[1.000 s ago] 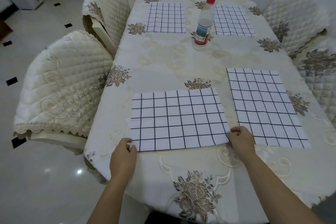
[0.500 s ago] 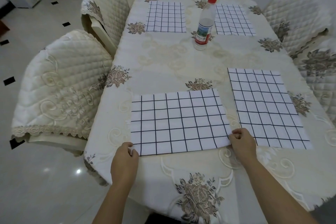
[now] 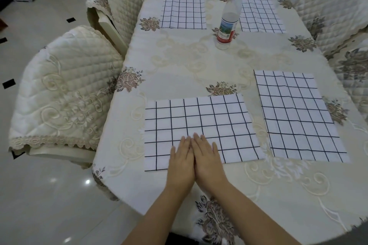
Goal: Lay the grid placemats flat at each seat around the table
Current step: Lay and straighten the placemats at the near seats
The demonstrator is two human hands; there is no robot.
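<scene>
Several white placemats with a black grid lie flat on the cream floral tablecloth. The nearest placemat sits at the front left seat. My left hand and my right hand lie side by side, palms down with straight fingers, pressing on its near middle edge. A second placemat lies to the right. Two more lie at the far end, the far left placemat and the far right placemat.
A clear plastic water bottle with a red cap stands upright between the two far placemats. Quilted cream chairs stand on the left and on the right. Glossy tiled floor lies to the left.
Both hands let go of the nearest placemat's front corners and came together at its near middle, now flat on it. The placemat has stayed in place.
</scene>
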